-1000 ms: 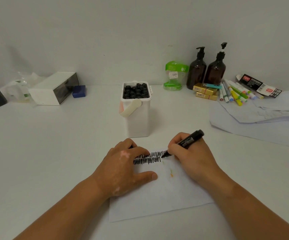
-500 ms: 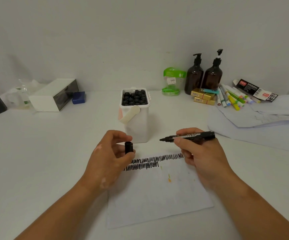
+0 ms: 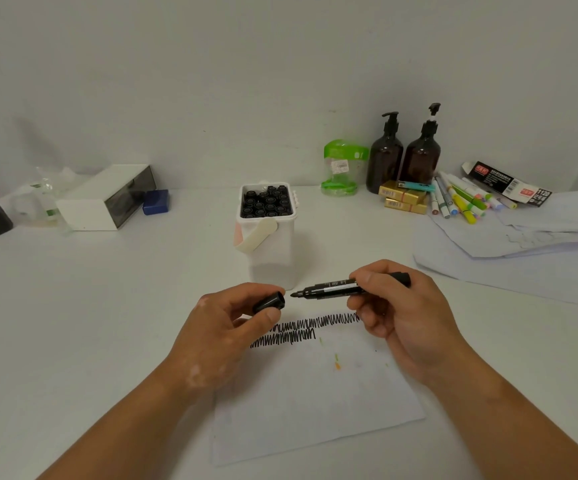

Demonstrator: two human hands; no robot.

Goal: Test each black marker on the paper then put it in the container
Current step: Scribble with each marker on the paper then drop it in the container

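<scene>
As R hand (image 3: 409, 317) grips marker (image 3: 329, 289), tubular cap (image 3: 270, 302) near

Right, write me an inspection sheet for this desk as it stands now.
Surface: white table, one paper sheet with two black scribble rows lying flat.
Job's things: uncapped black marker, tip just short of its cap; white container behind the sheet, packed with black-capped markers.
Clutter: two brown pump bottles, coloured markers, gold boxes, green-lidded jar, loose papers at back right; white box, blue block back left.
Hands: left hand pinches the cap; right hand grips the marker.
Cables: nothing seen.
Surroundings: plain white wall.
</scene>
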